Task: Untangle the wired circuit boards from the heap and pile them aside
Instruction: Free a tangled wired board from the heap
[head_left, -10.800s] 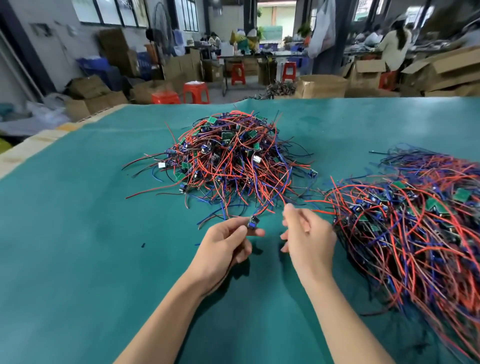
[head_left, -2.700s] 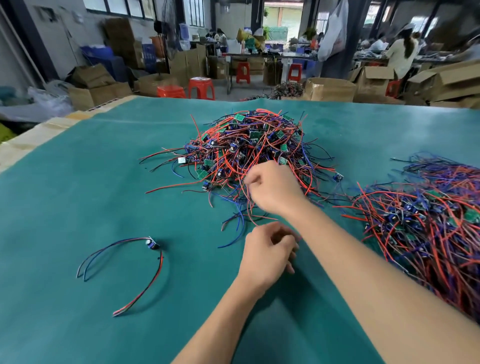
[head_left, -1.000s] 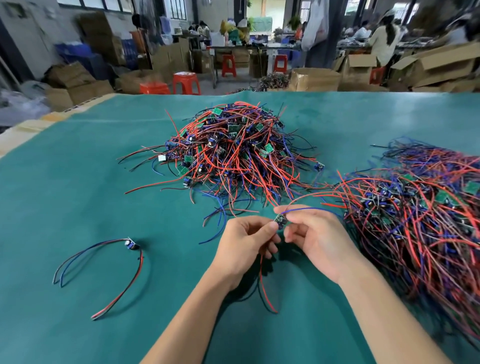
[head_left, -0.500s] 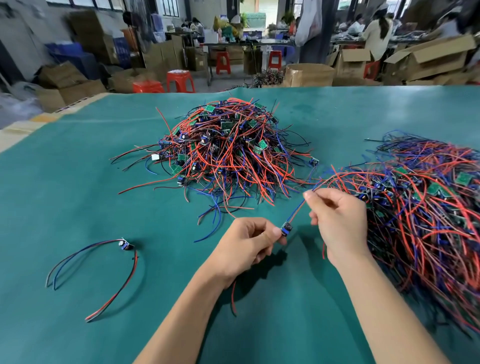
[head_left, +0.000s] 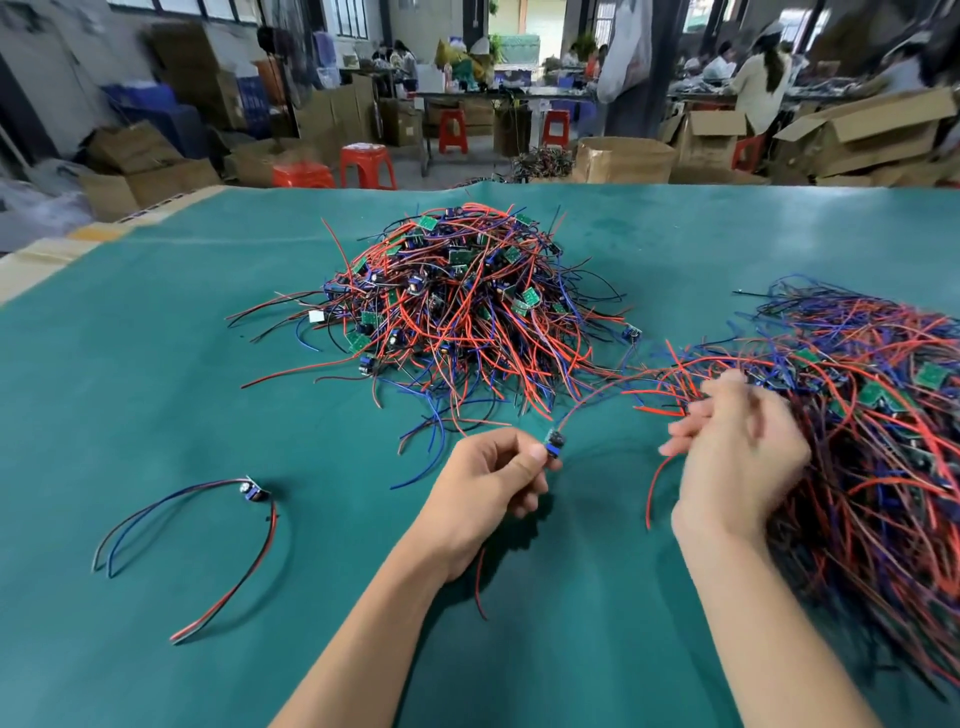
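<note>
Right now, on the green mat:
Left hand: thumb and forefinger are pinching a small circuit board just above the mat, with the other fingers curled under.
Board's wires: a red and blue pair arcs up and to the right from the board toward the right hand; a red wire end trails out below the left palm.
Right hand: blurred, fingers loosely bent near that pair; I cannot tell whether it grips the wires or is only beside them. A red wire hangs down at its left edge.
Heap: a mound of red, blue and black wires with little green boards, at the middle of the mat beyond the hands.
Right mass: a wide spread of the same wired boards, close against the right hand.
Set aside: one wired board lies alone at the left, its wires curving toward the near edge, well apart from the heap.
</note>
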